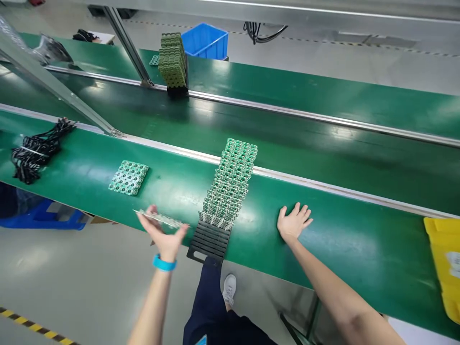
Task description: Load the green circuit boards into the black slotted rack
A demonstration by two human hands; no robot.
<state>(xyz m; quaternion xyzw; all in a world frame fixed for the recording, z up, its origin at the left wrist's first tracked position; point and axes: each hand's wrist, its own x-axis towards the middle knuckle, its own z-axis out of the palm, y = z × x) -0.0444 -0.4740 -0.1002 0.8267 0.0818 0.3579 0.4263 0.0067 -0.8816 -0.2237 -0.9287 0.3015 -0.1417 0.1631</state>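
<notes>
My left hand [163, 237], with a blue band at the wrist, grips a thin circuit board panel [163, 219] by its edges, seen nearly edge-on above the bench's front edge. To its right stands a black slotted rack [210, 239] holding several green circuit board panels [232, 184] in a leaning row. A flat stack of circuit board panels [128, 178] lies on the green bench, beyond and left of that hand. My right hand [293, 223] rests palm down on the bench, fingers spread, with nothing in it, right of the rack.
Bundled black cables [39, 148] lie at the bench's left end. A yellow bin [443, 268] sits at the right end. Across the sunken belt, another rack of panels [172, 60] stands near a blue crate [206, 42]. A slanted metal post [79, 108] rises at left.
</notes>
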